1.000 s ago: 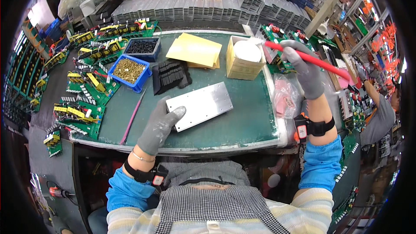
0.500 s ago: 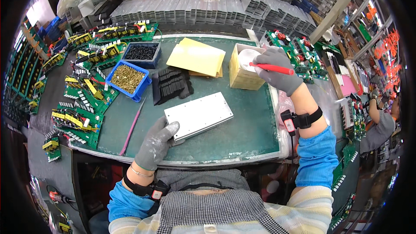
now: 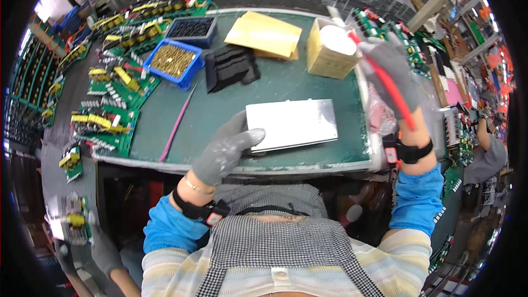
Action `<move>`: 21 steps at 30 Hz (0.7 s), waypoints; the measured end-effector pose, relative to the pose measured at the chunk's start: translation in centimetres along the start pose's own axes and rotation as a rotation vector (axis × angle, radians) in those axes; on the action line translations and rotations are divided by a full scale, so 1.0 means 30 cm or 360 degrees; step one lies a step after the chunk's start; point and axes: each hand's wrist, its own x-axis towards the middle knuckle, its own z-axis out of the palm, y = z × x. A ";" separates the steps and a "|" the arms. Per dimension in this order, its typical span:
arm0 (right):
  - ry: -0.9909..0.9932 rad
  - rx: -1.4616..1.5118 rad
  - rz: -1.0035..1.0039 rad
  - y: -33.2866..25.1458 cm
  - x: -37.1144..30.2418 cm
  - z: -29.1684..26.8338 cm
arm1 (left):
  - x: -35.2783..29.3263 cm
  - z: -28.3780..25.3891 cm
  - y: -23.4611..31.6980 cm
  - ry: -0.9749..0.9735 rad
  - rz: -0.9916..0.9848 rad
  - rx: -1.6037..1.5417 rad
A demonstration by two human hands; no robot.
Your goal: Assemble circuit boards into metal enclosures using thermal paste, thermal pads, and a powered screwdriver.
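My left hand [image 3: 224,147], in a grey glove with white smears, grips the left end of a flat silver metal case [image 3: 291,124], thumb on its top face. The case lies tilted over the green work mat [image 3: 220,107]. My right hand [image 3: 388,69], gloved in grey and blurred, is closed around a long red stick-like tool [image 3: 397,99] at the right. The tool's upper end is beside a round white tub [image 3: 337,40] that sits in a yellowish box [image 3: 330,63]. Whether the tip touches the tub I cannot tell.
Yellow sheets [image 3: 264,33], black pads [image 3: 228,69], a blue bin of brass-coloured screws [image 3: 173,60], a dark bin of black screws [image 3: 191,28] and a pink pen-like tool [image 3: 177,124] lie on the mat. Circuit boards [image 3: 118,85] flank it. Another person's gloved hands [image 3: 104,250] hold a part at lower left.
In the picture, the case and my left hand have shifted right, and the case has turned. My right hand has swung outward, the red tool now steeper. Another person's hands have appeared lower left.
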 end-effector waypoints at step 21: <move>-0.0146 0.2123 0.1273 -0.377 0.033 -0.029 | 0.004 0.018 -0.018 0.0037 -0.0044 0.0081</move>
